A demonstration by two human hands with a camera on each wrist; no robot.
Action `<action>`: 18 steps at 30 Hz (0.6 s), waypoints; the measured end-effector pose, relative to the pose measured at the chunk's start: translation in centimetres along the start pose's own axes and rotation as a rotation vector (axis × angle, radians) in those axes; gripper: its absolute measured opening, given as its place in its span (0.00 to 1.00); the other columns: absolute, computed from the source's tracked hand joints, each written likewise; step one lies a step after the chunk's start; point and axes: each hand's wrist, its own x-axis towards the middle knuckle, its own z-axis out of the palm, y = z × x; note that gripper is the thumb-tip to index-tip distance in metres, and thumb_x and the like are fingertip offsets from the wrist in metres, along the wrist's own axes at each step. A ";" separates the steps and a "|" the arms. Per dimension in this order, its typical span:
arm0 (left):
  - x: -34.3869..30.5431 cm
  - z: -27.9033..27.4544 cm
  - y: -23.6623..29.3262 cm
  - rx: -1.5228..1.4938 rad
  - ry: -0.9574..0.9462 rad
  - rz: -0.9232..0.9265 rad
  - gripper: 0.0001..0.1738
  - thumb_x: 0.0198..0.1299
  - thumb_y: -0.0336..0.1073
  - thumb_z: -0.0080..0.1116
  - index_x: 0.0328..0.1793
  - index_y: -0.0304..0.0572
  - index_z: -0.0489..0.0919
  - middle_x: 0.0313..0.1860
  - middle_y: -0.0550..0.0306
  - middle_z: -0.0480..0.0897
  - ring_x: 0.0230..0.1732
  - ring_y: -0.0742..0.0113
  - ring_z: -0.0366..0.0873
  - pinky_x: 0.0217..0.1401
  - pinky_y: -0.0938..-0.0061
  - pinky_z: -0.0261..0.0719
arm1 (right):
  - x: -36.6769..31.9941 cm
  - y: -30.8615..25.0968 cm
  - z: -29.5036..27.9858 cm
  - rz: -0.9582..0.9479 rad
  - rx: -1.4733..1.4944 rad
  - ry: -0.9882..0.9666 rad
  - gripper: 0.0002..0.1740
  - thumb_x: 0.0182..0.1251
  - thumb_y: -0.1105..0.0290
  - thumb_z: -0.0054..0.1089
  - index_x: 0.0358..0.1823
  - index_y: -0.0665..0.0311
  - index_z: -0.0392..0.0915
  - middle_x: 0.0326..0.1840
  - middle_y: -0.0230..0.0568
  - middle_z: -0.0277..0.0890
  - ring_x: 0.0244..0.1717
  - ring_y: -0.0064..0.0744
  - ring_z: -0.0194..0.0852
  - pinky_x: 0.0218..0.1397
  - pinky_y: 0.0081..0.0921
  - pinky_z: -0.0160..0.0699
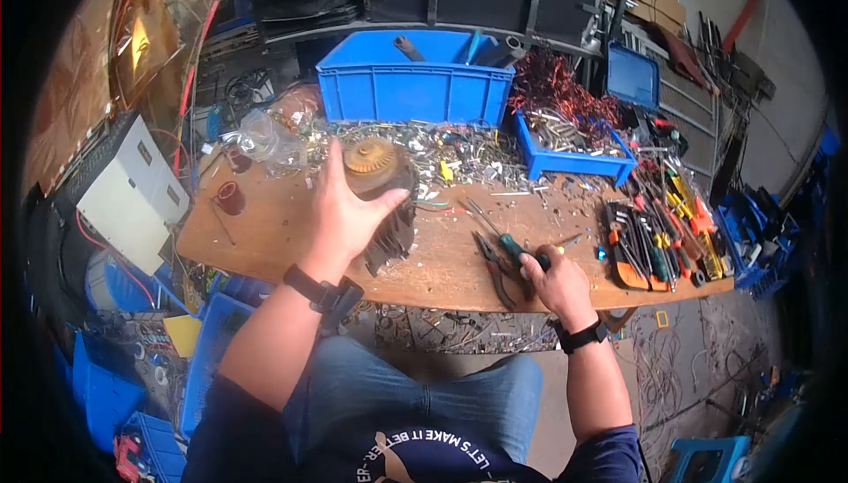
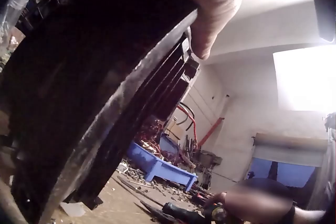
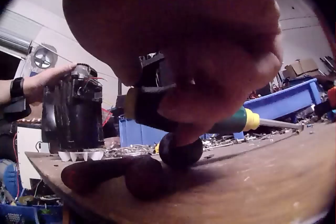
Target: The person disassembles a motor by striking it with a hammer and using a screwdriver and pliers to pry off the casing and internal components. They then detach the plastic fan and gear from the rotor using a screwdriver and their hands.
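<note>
My left hand [image 1: 347, 214] grips a black finned motor-like unit [image 1: 395, 234] at the left middle of the bench, thumb and fingers spread round its upper part. A tan ribbed disc [image 1: 373, 157] tops the unit. Its dark body [image 2: 63, 77] fills much of the left wrist view. At the bench's front, my right hand [image 1: 562, 284] holds a screwdriver [image 3: 231, 121] by its green and black handle, fingers curled round it. The blade points away and to the left. Dark-handled pliers [image 1: 495, 269] lie on the wood just left of that hand.
A large blue bin [image 1: 415, 94] stands behind a heap of small metal scrap [image 1: 459, 152]. To its right is a low blue tray [image 1: 574, 163] of metal parts, with reddish wire behind. Several hand tools [image 1: 667, 236] crowd the bench's right end. A brown ring [image 1: 230, 199] lies left.
</note>
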 end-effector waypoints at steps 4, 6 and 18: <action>0.0 -0.3 0.4 -0.037 -0.022 -0.025 0.63 0.40 0.49 0.80 0.76 0.29 0.53 0.68 0.30 0.67 0.70 0.40 0.65 0.73 0.54 0.62 | 0.0 0.0 -0.3 0.011 -0.054 0.013 0.27 0.57 0.46 0.64 0.50 0.57 0.80 0.38 0.54 0.84 0.43 0.54 0.83 0.48 0.44 0.79; 0.0 -0.4 0.4 -0.027 -0.018 -0.028 0.63 0.40 0.49 0.81 0.76 0.28 0.53 0.67 0.30 0.68 0.69 0.40 0.66 0.72 0.55 0.64 | 0.5 0.9 -0.4 -0.013 -0.073 0.038 0.25 0.57 0.49 0.63 0.50 0.55 0.80 0.38 0.54 0.84 0.43 0.54 0.83 0.47 0.45 0.79; 0.2 0.2 -0.6 -0.013 0.029 0.115 0.51 0.48 0.39 0.77 0.73 0.26 0.59 0.63 0.36 0.74 0.63 0.50 0.74 0.68 0.64 0.69 | 2.9 9.1 0.3 -0.140 -0.621 0.118 0.11 0.60 0.68 0.55 0.43 0.56 0.81 0.39 0.46 0.80 0.40 0.48 0.82 0.39 0.43 0.83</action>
